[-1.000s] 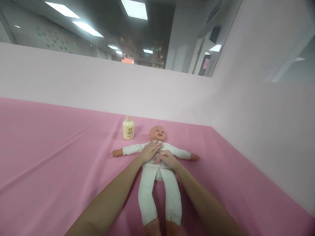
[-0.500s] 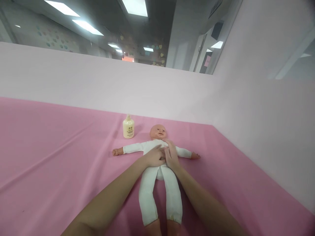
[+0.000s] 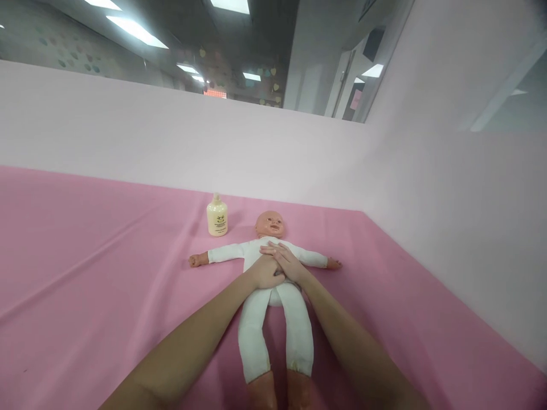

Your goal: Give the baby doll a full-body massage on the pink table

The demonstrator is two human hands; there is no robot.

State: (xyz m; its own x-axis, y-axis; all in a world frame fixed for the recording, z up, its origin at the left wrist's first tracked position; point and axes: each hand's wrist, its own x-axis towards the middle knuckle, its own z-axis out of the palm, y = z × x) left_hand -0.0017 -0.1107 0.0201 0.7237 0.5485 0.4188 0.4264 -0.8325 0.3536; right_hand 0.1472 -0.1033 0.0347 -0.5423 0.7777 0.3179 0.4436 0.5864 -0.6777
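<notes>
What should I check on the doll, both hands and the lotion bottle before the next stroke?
1. Doll flat on its back, arms spread: ok.
2. Left hand on the doll's belly: ok.
3. Right hand flat across the chest, fingers pointing left: ok.
4. Lotion bottle upright, apart from the doll's head: ok.
5. Pink sheet smooth under the doll: cannot tell, long creases run on the left.
6. Lotion on the palms: cannot tell.
</notes>
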